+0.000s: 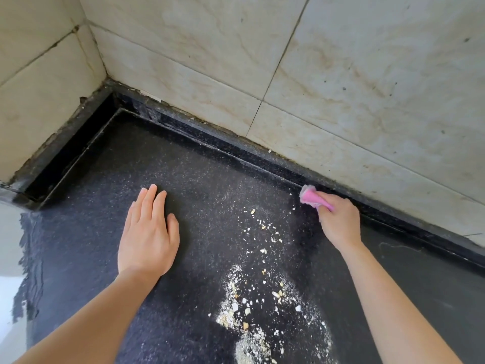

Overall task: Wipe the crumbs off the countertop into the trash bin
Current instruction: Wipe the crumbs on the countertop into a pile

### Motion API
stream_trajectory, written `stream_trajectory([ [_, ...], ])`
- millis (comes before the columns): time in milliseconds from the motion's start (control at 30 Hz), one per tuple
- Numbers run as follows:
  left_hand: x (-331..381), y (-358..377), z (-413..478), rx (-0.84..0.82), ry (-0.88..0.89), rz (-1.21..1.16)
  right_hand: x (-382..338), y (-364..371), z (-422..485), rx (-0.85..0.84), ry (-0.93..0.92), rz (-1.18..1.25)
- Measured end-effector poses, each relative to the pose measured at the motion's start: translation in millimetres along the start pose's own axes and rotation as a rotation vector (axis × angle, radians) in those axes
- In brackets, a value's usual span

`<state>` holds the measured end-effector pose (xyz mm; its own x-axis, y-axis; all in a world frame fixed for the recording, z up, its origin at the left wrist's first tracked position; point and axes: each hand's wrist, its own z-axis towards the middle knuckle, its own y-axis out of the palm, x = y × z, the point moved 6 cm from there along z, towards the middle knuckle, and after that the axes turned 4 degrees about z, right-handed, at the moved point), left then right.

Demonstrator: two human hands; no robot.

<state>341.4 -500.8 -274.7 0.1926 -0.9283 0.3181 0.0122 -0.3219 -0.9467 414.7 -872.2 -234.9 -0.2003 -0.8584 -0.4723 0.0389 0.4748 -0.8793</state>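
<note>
L hand [148, 232] is lying flat, palm down, on the dark speckled countertop [86, 206], fingers straight and pressed close together, thumb sticking out a bit to the side. It's holding nothing, just resting on the stone left of the mess.

R hand [338, 222] is reaching toward the back of the counter, fingers curled round a pink cloth [313, 199]. The cloth is bunched up, w/ its free end poking out past the knuckles and touching the counter right where it meets the raised black back ledge [236, 151]. Can't tell exactly how the R fingertips are sitting, they're tucked under the hand.

Crumbs [252, 306] are lying btwn the two forearms: pale bits and fine powder, thickest near the bottom edge of view, thinning into a scattered trail running up toward the cloth. A few specks are sitting just beside the cloth.

Beige tiled wall [341, 88] is standing behind the ledge, stained in places, meeting a 2nd tiled wall at the far-left corner
</note>
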Motion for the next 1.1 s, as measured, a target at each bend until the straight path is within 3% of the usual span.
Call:
stream_trajectory([
  [133,0,0,0,0.000,0.000,0.008,-23,21,4,0.019,-0.043,-0.065],
  [267,1,0,0,0.003,0.002,0.011,-31,21,16,-0.028,-0.041,0.087],
  [367,1,0,0,0.003,-0.001,0.009,-47,29,14,-0.057,-0.158,-0.050],
  [433,0,-1,0,0.005,0.001,0.014,-52,39,15,-0.151,-0.169,0.033],
  [500,0,-1,1,0.009,-0.001,0.016,-58,35,23,-0.121,-0.168,0.125],
  [633,0,0,1,0.010,0.001,0.016,-70,45,14,-0.062,-0.278,-0.130],
  [733,-1,1,1,0.003,-0.002,0.020,-67,50,-9,-0.233,-0.292,-0.063],
  [867,1,-1,-1,-0.002,-0.006,-0.001,-64,39,-51,-0.677,-0.332,0.051],
  [900,1,-2,-1,-0.001,-0.007,-0.004,-65,31,-53,-0.678,-0.312,0.108],
  [967,1,-2,0,0.001,-0.006,-0.003,-59,14,-29,-0.474,-0.250,0.174],
  [1033,0,-1,1,0.010,-0.002,-0.005,-50,8,2,-0.273,-0.224,0.024],
  [1100,-1,0,0,0.014,0.005,-0.001,-39,20,12,-0.242,-0.183,-0.192],
])
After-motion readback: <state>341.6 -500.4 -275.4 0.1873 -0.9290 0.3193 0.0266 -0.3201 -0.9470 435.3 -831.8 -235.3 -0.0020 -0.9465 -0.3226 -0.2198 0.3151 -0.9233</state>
